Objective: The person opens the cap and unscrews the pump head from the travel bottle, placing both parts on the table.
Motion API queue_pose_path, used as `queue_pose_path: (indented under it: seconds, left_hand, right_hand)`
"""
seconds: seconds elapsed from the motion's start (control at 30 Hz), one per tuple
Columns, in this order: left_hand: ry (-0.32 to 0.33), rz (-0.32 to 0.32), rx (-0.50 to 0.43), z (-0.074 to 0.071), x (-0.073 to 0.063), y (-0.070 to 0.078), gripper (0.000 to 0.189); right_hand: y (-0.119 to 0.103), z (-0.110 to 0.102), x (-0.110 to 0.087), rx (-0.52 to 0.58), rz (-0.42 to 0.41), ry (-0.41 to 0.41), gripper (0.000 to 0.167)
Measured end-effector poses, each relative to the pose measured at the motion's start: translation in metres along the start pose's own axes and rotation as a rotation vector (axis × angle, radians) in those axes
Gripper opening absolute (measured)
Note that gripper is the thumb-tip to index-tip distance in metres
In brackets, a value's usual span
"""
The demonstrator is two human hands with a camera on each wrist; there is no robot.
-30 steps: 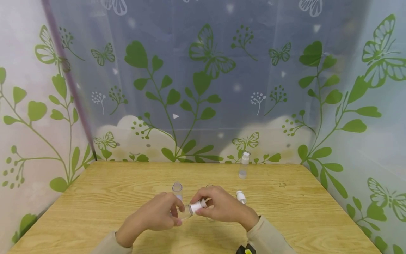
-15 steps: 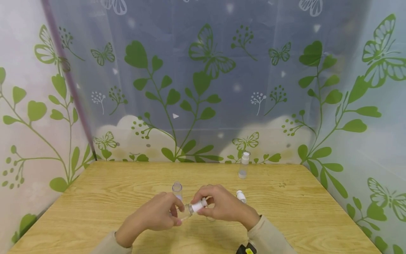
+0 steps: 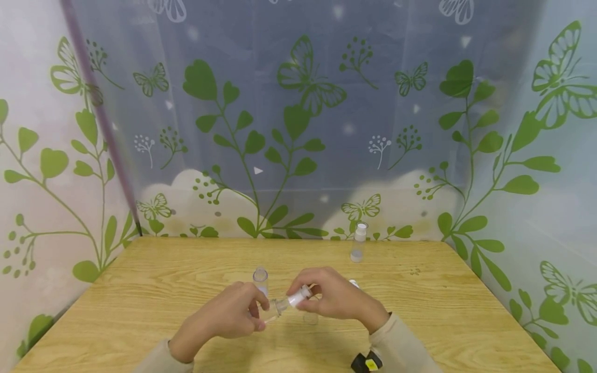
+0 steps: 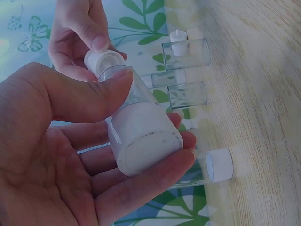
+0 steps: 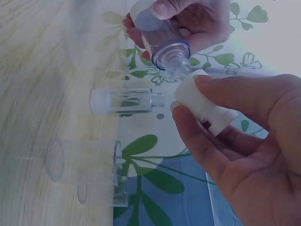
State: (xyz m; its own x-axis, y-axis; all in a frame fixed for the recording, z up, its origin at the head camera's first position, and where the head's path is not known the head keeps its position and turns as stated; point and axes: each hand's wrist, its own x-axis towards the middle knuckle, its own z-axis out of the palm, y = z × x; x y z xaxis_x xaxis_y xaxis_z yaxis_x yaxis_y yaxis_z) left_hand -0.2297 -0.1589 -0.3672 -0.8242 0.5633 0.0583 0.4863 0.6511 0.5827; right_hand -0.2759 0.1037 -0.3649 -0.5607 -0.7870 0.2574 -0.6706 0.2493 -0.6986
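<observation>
My left hand [image 3: 235, 311] grips a clear, thick-walled pump bottle [image 4: 141, 127] with a white base, tilted so its neck points toward the other hand. In the left wrist view, the thumb lies along the bottle's upper wall and the fingers curl under its base. My right hand [image 3: 333, 295] pinches a white pump head [image 5: 197, 99] between thumb and fingers. The bottle's clear threaded neck [image 5: 178, 68] shows bare, close to the pump head's open end.
Another clear bottle [image 3: 260, 280] with an open neck stands behind my left hand. Toward the back right stands a bottle with a white pump [image 3: 358, 243]. A loose white pump head [image 3: 354, 283] peeks out behind my right hand; clear covers [image 5: 84, 162] stand nearby on the wooden table [image 3: 177, 269].
My right hand has drawn the pump head up and right, away from the bottle, exposing the neck. My left hand stays nearly still. The loose pump head is now mostly hidden.
</observation>
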Motion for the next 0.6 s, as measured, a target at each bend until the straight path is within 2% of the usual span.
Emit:
queue_pose_path:
  seconds: [0.27, 0.6]
  left_hand:
    - [0.000, -0.010, 0.020, 0.000, 0.000, 0.000, 0.025]
    - [0.005, -0.010, 0.021, 0.000, 0.000, -0.001, 0.026]
  right_hand:
    - [-0.001, -0.021, -0.008, -0.108, 0.011, 0.003, 0.021]
    - [-0.006, -0.045, -0.025, -0.229, 0.126, -0.084, 0.017]
